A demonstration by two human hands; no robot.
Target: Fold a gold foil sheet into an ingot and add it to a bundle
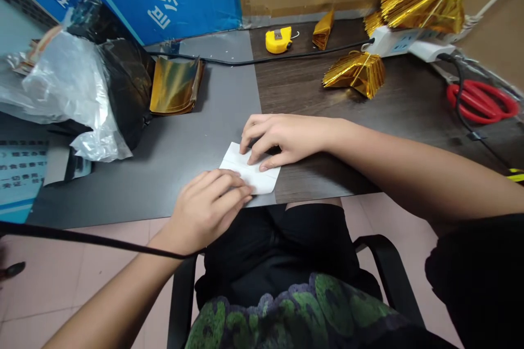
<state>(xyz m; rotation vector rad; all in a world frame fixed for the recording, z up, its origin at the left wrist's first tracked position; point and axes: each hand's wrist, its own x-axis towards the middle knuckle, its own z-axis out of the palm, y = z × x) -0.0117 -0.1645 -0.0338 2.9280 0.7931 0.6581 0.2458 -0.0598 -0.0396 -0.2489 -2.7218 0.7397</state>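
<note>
A small white folded sheet of paper [250, 170] lies at the near edge of the table [196, 142]. My left hand [207, 204] rests on its near left part, fingers curled and pressed down on the fold. My right hand [278, 139] lies on its far right part, fingers stretched and pressing flat on the paper. Both hands touch the sheet; its middle strip shows between them.
A stack of gold foil sheets [175, 86] lies at the left by plastic bags [82, 76]. Folded gold pieces [357, 72] lie at the back right, near a yellow tape measure [278, 40], a power strip [409, 42] and red scissors [483, 101].
</note>
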